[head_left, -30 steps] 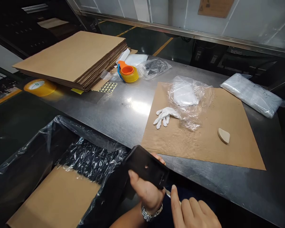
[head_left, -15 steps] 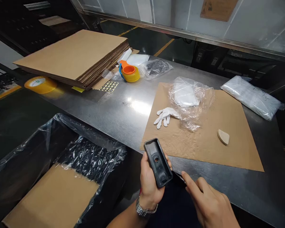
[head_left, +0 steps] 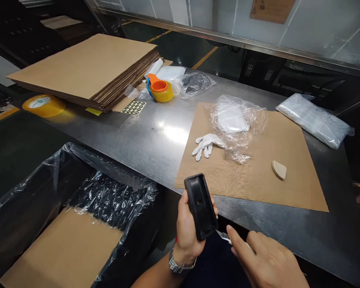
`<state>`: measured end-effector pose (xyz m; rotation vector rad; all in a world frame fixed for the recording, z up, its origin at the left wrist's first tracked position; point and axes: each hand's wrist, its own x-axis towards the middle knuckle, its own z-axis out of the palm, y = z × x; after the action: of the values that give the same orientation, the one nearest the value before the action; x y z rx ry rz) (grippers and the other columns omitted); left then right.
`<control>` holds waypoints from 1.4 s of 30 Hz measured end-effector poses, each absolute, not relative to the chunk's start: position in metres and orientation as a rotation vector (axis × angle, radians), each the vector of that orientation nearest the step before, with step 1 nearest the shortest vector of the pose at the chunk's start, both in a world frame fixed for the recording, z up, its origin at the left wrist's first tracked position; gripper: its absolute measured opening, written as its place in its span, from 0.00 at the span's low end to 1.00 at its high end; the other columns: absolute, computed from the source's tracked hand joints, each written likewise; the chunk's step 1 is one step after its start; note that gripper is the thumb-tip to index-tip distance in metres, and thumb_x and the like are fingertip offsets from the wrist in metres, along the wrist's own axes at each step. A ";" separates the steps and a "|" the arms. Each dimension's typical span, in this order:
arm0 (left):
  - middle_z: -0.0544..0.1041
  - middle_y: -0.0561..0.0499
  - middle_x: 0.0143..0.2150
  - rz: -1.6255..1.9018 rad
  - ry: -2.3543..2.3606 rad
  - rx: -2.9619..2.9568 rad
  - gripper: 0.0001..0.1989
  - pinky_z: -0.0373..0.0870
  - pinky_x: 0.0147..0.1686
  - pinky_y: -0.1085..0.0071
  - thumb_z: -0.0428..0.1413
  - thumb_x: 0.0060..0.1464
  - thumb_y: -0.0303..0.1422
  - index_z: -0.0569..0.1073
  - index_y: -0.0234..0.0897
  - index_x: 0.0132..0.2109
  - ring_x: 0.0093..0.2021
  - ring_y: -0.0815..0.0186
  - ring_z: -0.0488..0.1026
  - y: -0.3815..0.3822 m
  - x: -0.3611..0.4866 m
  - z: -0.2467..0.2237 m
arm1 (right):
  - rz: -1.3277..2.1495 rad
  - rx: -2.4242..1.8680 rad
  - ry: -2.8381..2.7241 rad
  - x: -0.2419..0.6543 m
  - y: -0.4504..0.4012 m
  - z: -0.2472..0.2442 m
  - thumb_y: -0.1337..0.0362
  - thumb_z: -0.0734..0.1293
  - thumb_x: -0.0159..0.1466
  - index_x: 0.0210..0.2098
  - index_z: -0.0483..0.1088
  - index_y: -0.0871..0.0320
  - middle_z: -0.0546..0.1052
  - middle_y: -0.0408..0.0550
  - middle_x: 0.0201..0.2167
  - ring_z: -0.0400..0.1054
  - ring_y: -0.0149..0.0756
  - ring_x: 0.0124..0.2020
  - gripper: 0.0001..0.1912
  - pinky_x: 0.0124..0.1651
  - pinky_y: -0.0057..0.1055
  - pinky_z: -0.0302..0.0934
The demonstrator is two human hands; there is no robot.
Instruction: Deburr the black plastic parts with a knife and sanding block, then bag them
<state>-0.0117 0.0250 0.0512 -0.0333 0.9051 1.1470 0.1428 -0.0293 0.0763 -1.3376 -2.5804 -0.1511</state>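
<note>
A black, hollow rectangular part (head_left: 201,208) with a small hole in its floor is gripped in my left hand (head_left: 187,228), open side up and tilted. My right hand (head_left: 261,256) is closed around the pale handle of a small knife (head_left: 223,236), index finger stretched along it. The knife's pointed blade is at the part's lower right corner; whether it touches cannot be made out. Beyond my hands, a white glove (head_left: 206,145) and a tan wedge-shaped piece (head_left: 279,170) lie on a flat cardboard sheet (head_left: 258,186).
A clear plastic bag (head_left: 237,120) with white contents rests on the cardboard. Further right lies a wrapped plastic bundle (head_left: 315,120). Stacked cardboard (head_left: 87,64), a tape dispenser (head_left: 160,89) and a sticker sheet (head_left: 134,107) occupy the metal table's left. A plastic-lined bin (head_left: 108,188) stands lower left.
The black part has turned slightly in my left hand. My right hand has shifted a little down, and more of the blade shows beside the part's lower corner.
</note>
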 end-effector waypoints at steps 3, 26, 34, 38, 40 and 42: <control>0.71 0.48 0.24 1.147 0.909 -0.030 0.23 0.65 0.23 0.73 0.42 0.55 0.47 0.71 0.32 0.29 0.22 0.68 0.67 0.024 -0.011 0.052 | -0.136 -1.338 -2.608 0.144 -0.031 0.075 0.68 0.52 0.67 0.44 0.70 0.59 0.64 0.40 0.17 0.60 0.26 0.16 0.16 0.20 0.25 0.51; 0.71 0.48 0.24 1.138 0.939 0.004 0.25 0.65 0.23 0.73 0.41 0.55 0.47 0.71 0.31 0.29 0.22 0.68 0.67 0.025 -0.009 0.049 | -0.102 -1.360 -2.719 0.149 -0.034 0.070 0.71 0.51 0.64 0.49 0.66 0.61 0.65 0.41 0.19 0.61 0.27 0.18 0.19 0.20 0.25 0.52; 0.71 0.48 0.24 1.153 0.938 0.007 0.24 0.65 0.22 0.73 0.42 0.55 0.47 0.71 0.31 0.29 0.22 0.68 0.66 0.023 -0.009 0.051 | -0.097 -1.367 -2.687 0.149 -0.036 0.068 0.69 0.53 0.65 0.48 0.67 0.59 0.65 0.41 0.18 0.61 0.27 0.17 0.17 0.21 0.25 0.52; 0.71 0.48 0.25 1.160 0.931 -0.002 0.24 0.65 0.23 0.73 0.42 0.55 0.47 0.71 0.31 0.30 0.23 0.68 0.67 0.023 -0.009 0.050 | -0.068 -1.354 -2.707 0.150 -0.036 0.069 0.70 0.52 0.65 0.48 0.67 0.60 0.65 0.41 0.18 0.61 0.27 0.17 0.17 0.20 0.24 0.52; 0.71 0.48 0.25 1.164 0.923 -0.011 0.24 0.65 0.23 0.73 0.43 0.54 0.47 0.71 0.31 0.30 0.23 0.68 0.66 0.023 -0.008 0.049 | -0.050 -1.342 -2.732 0.150 -0.035 0.070 0.70 0.52 0.65 0.48 0.67 0.60 0.65 0.41 0.18 0.61 0.26 0.17 0.17 0.19 0.24 0.52; 0.71 0.48 0.25 1.170 0.919 -0.010 0.23 0.65 0.23 0.73 0.43 0.54 0.47 0.71 0.31 0.30 0.22 0.68 0.66 0.023 -0.008 0.050 | -0.036 -1.341 -2.748 0.150 -0.035 0.069 0.70 0.53 0.65 0.48 0.66 0.60 0.65 0.41 0.18 0.61 0.26 0.17 0.17 0.19 0.23 0.52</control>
<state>-0.0078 0.0232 0.0495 -0.0102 0.9190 1.1701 0.1505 -0.0355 0.0693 -1.3413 -2.7478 -0.0364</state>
